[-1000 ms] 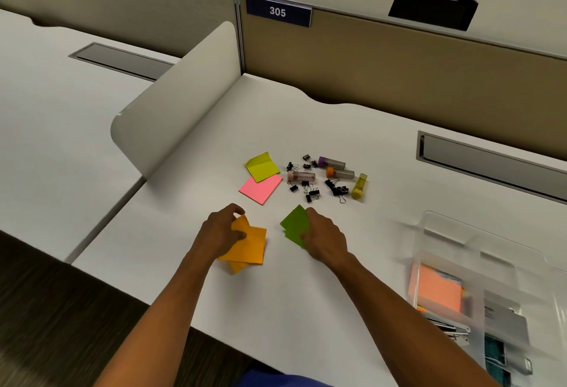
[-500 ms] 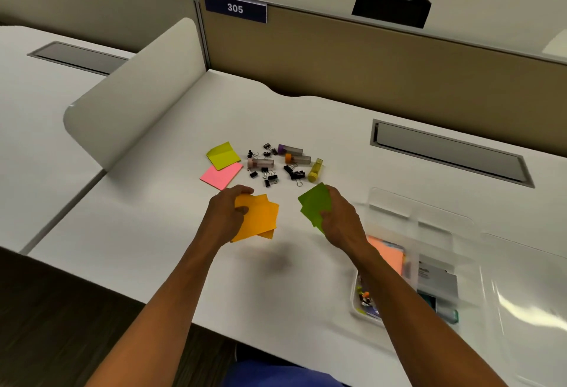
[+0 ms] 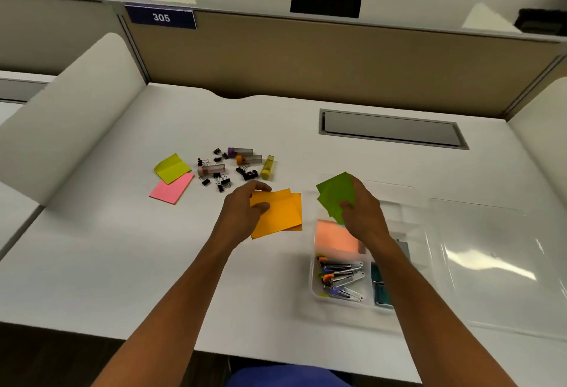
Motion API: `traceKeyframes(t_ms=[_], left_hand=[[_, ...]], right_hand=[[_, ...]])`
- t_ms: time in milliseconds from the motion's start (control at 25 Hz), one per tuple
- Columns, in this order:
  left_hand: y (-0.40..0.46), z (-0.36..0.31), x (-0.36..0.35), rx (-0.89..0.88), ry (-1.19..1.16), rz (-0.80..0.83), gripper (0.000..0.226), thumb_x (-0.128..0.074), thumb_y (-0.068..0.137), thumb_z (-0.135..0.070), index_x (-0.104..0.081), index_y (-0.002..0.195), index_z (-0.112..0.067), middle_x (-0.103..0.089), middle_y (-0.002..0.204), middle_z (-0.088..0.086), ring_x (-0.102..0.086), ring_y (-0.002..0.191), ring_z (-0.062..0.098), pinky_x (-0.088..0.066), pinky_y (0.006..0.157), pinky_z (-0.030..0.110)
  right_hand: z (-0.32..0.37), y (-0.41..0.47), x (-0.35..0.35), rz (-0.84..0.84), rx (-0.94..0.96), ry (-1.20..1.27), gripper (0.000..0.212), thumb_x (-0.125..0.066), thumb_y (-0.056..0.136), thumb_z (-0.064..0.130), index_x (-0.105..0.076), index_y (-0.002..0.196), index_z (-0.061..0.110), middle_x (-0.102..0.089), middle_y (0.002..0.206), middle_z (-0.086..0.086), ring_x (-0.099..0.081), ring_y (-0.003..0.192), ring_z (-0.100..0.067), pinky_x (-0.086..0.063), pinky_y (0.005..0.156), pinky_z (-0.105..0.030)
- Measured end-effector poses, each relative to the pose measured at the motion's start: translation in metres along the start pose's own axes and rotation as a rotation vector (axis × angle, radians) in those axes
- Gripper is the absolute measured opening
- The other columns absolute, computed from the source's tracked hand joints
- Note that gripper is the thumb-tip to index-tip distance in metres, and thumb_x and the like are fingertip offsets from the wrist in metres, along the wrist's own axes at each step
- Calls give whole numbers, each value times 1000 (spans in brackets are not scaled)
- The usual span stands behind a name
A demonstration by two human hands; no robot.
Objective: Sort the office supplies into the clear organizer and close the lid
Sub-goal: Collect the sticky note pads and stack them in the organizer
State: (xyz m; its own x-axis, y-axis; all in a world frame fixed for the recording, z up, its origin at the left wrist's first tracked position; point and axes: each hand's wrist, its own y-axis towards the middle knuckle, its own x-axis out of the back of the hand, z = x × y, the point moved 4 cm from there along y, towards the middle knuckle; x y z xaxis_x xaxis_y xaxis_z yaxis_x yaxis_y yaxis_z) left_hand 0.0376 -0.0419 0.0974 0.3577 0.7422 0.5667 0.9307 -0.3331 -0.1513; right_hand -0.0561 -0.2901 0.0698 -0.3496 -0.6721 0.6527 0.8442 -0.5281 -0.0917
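My right fingers [image 3: 348, 206] are clamped on the green notes [image 3: 336, 195], held over the clear organizer [image 3: 319, 291]; my left fingers [image 3: 260, 207] pinch the fanned orange notes [image 3: 280, 213] above the worktop [image 3: 122, 264]. Both loose stacks could slip apart if I drop them carelessly. The organizer's long axis runs away from me.

A single head-worn wide-angle view looks forward and down across the white desk [image 3: 92, 264], close above it, partition [image 3: 306, 58] along the frame's top.
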Motion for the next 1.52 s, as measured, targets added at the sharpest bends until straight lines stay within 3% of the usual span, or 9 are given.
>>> traceKeyframes(t_ms=[240, 400, 640, 800, 960, 1160, 1280, 1520], left_hand=[[8, -32, -58, -73, -63, 138, 28, -65, 87, -12, -64, 109, -29, -52, 112, -5, -49, 103, 17, -42, 86, 33], [13, -48, -100, -106, -24, 228, 25, -65, 87, -13, -63, 109, -24, -52, 109, -5, -50, 99, 16, -40, 79, 29], [20, -51, -148, -151, 139, 311, 22, -64, 87, -9, -61, 107, -17, -59, 111, 1, -50, 92, 11, -37, 66, 18], [23, -49, -165, -174, 283, 351, 21, -60, 89, -6, -59, 108, -15, -60, 113, 8, -51, 89, 16, -43, 73, 27], [27, -48, -179, -215, 362, 395, 27, -58, 89, -1, -57, 112, -14, -58, 115, 9, -49, 87, 14, -40, 73, 26], [29, -40, -191, -234, 435, 399, 32, -58, 90, -3, -58, 120, -15, -53, 120, 10, -55, 99, 21, -41, 78, 24], [27, -39, -195, -295, 517, 389, 41, -60, 88, -3, -56, 127, -15, -55, 121, 10, -54, 109, 25, -44, 83, 29], [25, -43, -171, -337, 318, 137, 51, -55, 76, 17, -61, 114, -16, -56, 118, 5, -55, 106, 20, -52, 85, 36]], right_hand=[[-34, -11, 29, -93, -91, 45, 60, -56, 95, 11, -36, 149, 25, -50, 144, -10, -50, 126, -33, -41, 99, -38], [-49, -19, 47, -183, -119, 52, 55, -57, 95, 13, -39, 147, 22, -54, 139, -11, -53, 122, -32, -40, 92, -33], [-65, -30, 69, -251, -152, 34, 51, -59, 96, 17, -42, 144, 22, -56, 136, -9, -57, 117, -30, -44, 86, -32], [-71, -31, 78, -242, -162, 59, 48, -60, 95, 18, -46, 140, 24, -58, 131, -8, -57, 107, -23, -42, 80, -29], [-75, -30, 79, -193, -154, 58, 45, -61, 94, 19, -49, 138, 22, -59, 127, -8, -52, 97, -15, -41, 77, -27], [-74, -23, 77, -147, -145, 53, 42, -62, 94, 19, -51, 135, 21, -60, 125, -8, -55, 98, -18, -45, 77, -29], [-73, -19, 74, -116, -136, 38, 41, -62, 94, 19, -52, 134, 21, -60, 125, -7, -55, 100, -19, -45, 78, -30], [-64, -13, 55, 28, -90, -2, 34, -60, 94, 21, -57, 128, 20, -60, 126, -7, -53, 97, -16, -41, 76, -27]])
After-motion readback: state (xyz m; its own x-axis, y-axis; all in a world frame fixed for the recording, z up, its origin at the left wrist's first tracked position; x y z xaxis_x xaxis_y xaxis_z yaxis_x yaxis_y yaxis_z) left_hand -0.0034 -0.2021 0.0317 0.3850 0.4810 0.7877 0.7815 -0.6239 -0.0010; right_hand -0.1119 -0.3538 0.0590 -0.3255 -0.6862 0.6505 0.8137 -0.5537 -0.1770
